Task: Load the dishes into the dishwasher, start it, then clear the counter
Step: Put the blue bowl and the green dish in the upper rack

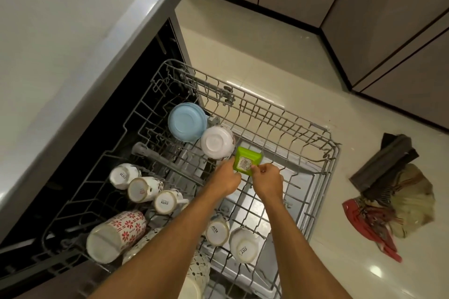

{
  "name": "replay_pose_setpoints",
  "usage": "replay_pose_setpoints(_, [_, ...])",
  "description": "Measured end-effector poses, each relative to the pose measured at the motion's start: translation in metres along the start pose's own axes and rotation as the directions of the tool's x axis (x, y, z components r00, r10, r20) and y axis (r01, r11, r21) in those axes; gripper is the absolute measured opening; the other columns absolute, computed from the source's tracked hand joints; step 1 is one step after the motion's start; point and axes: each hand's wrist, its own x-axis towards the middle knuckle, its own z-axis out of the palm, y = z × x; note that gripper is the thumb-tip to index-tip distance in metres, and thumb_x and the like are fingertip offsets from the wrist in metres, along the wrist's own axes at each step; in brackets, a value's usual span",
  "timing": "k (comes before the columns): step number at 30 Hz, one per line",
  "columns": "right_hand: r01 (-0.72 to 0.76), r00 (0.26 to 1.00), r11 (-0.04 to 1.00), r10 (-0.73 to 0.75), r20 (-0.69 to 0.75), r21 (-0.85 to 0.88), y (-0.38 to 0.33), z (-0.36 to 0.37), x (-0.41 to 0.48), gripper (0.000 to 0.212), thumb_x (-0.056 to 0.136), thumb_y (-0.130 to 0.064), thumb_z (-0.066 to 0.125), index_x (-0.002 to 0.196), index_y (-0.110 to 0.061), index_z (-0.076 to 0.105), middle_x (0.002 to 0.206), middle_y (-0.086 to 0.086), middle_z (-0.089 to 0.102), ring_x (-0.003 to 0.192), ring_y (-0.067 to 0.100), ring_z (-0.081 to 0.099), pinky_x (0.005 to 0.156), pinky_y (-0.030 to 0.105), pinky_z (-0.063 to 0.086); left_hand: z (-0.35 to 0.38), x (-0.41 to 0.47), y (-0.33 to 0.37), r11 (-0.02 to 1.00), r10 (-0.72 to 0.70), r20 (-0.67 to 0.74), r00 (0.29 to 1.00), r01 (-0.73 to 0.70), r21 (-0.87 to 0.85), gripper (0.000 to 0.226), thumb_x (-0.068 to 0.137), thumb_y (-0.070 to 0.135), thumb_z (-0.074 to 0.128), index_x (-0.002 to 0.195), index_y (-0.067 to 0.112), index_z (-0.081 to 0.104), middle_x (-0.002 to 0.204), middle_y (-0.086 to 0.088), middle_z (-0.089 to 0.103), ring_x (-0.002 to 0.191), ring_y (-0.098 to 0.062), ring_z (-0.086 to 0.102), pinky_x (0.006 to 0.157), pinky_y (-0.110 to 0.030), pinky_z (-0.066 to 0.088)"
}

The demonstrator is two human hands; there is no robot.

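The dishwasher's grey wire rack [323, 167] is pulled out over the open door. A small green square container [246, 161] with a barcode sticker is held over the rack's middle by both hands: my left hand [227, 181] grips its left edge, my right hand [267, 181] pinches its lower right edge. Just behind it stand an upturned white bowl [216, 142] and a light blue bowl [185, 121]. Several upturned mugs fill the rack's left side, among them a red-flowered mug [116, 234] and a white mug [243, 244].
The grey counter top [60, 43] lies on the left above the dishwasher opening. A pile of cloths and a dark mat [388, 192] lies on the tiled floor to the right of the rack. Cabinet doors [388, 19] line the far side.
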Motion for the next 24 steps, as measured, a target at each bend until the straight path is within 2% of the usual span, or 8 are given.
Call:
replay_pose_setpoints(4, [0.031, 0.999, 0.999, -0.031, 0.021, 0.018, -0.001, -0.005, -0.002, 0.031, 0.098, -0.033, 0.056, 0.115, -0.010, 0.066, 0.101, 0.009, 0.070, 0.082, 0.019, 0.060, 0.063, 0.026, 0.040, 0.000, -0.004, 0.002, 1.000, -0.011, 0.008, 1.000, 0.011, 0.010, 0.045, 0.088, 0.007, 0.051, 0.128, 0.028, 0.048, 0.116, -0.001, 0.061, 0.103, -0.020, 0.059, 0.094, -0.049, 0.049])
replay_pose_setpoints(7, [0.050, 0.998, 0.998, -0.051, 0.040, 0.039, -0.003, -0.008, -0.004, 0.035, 0.099, -0.031, 0.055, 0.125, -0.009, 0.063, 0.095, 0.005, 0.069, 0.070, 0.010, 0.056, 0.055, 0.021, 0.037, 0.000, -0.007, 0.005, 1.000, -0.008, 0.008, 1.000, 0.008, 0.019, 0.045, 0.089, 0.007, 0.050, 0.128, 0.027, 0.045, 0.116, -0.001, 0.059, 0.104, -0.020, 0.058, 0.095, -0.048, 0.048])
replay_pose_setpoints(9, [0.052, 0.998, 0.998, -0.054, 0.043, 0.036, -0.002, -0.011, -0.006, 0.039, 0.099, -0.030, 0.056, 0.131, -0.008, 0.061, 0.104, 0.007, 0.071, 0.073, 0.011, 0.057, 0.062, 0.023, 0.039, 0.001, -0.009, 0.005, 0.999, -0.006, -0.023, 1.000, 0.007, 0.032, 0.049, 0.089, 0.007, 0.051, 0.133, 0.026, 0.040, 0.123, -0.003, 0.055, 0.109, -0.022, 0.056, 0.097, -0.049, 0.047])
replay_pose_setpoints(11, [0.044, 0.998, 0.999, -0.045, 0.044, 0.028, -0.002, -0.017, -0.011, 0.043, 0.098, -0.027, 0.057, 0.136, -0.007, 0.056, 0.118, 0.010, 0.068, 0.088, 0.018, 0.061, 0.075, 0.023, 0.040, 0.001, -0.013, 0.003, 0.999, -0.014, -0.063, 0.998, 0.017, 0.038, 0.054, 0.089, 0.008, 0.052, 0.138, 0.025, 0.036, 0.130, -0.004, 0.051, 0.112, -0.023, 0.054, 0.097, -0.051, 0.047])
replay_pose_setpoints(14, [0.038, 0.999, 0.999, -0.039, 0.034, 0.026, -0.001, -0.024, -0.022, 0.046, 0.097, -0.023, 0.058, 0.140, -0.007, 0.051, 0.116, 0.011, 0.068, 0.085, 0.017, 0.055, 0.077, 0.026, 0.041, -0.002, -0.024, 0.004, 0.999, -0.011, -0.097, 0.995, 0.016, 0.045, 0.056, 0.088, 0.006, 0.052, 0.138, 0.024, 0.036, 0.138, -0.004, 0.046, 0.119, -0.026, 0.051, 0.100, -0.051, 0.044])
replay_pose_setpoints(18, [0.041, 0.998, 0.999, -0.042, 0.043, 0.025, -0.004, -0.028, -0.040, 0.042, 0.094, -0.018, 0.060, 0.135, -0.013, 0.056, 0.098, 0.007, 0.070, 0.065, 0.016, 0.060, 0.062, 0.027, 0.047, -0.013, -0.048, 0.007, 1.000, 0.006, -0.150, 0.989, -0.002, 0.028, 0.057, 0.090, 0.006, 0.051, 0.143, 0.020, 0.035, 0.142, -0.006, 0.045, 0.126, -0.027, 0.047, 0.104, -0.043, 0.041])
replay_pose_setpoints(21, [0.089, 0.993, 0.996, -0.089, 0.080, 0.012, -0.012, -0.036, -0.062, 0.031, 0.092, -0.016, 0.061, 0.123, -0.014, 0.064, 0.095, 0.007, 0.070, 0.064, 0.015, 0.059, 0.053, 0.023, 0.042, -0.022, -0.071, 0.008, 1.000, 0.005, -0.171, 0.985, -0.006, -0.003, 0.057, 0.089, 0.002, 0.049, 0.141, 0.021, 0.037, 0.134, -0.012, 0.051, 0.120, -0.031, 0.051, 0.101, -0.047, 0.043])
replay_pose_setpoints(24, [0.154, 0.980, 0.988, -0.153, 0.129, 0.004, -0.027, -0.047, -0.090, 0.026, 0.090, -0.015, 0.063, 0.116, -0.012, 0.066, 0.086, 0.005, 0.067, 0.063, 0.013, 0.056, 0.052, 0.022, 0.037, -0.030, -0.102, 0.013, 0.998, -0.018, -0.192, 0.981, 0.006, -0.060, 0.054, 0.090, -0.001, 0.047, 0.141, 0.016, 0.039, 0.130, -0.013, 0.051, 0.119, -0.030, 0.051, 0.100, -0.042, 0.044])
